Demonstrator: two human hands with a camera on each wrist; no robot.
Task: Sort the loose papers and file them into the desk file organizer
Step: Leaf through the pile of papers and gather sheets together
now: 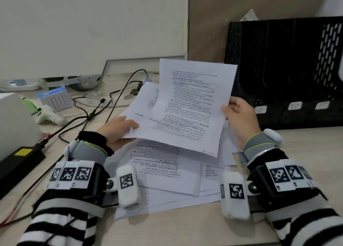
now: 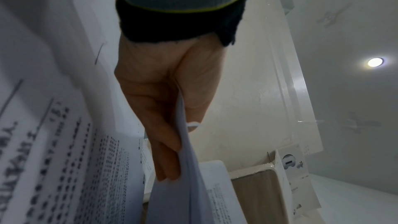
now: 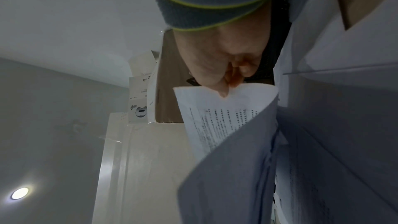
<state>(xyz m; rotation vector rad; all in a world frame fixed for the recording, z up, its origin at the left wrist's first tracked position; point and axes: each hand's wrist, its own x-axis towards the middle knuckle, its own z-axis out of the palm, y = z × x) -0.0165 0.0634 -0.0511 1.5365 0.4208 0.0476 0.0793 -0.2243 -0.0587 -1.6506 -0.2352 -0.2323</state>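
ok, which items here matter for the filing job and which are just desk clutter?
Job: held sheets, gripped by left hand and right hand; loose paper pile; black file organizer.
Clutter: cables, black power brick, blue box.

1. I count 2 hands: left hand (image 1: 118,129) and right hand (image 1: 241,116), each pinching paper.
2. 2 printed sheets (image 1: 185,108) are held up between them.
3. 1 loose pile of papers (image 1: 167,171) lies on the desk; its sheet count is unclear.
4. 1 black file organizer (image 1: 285,69) carries 3 visible white labels (image 1: 295,105).
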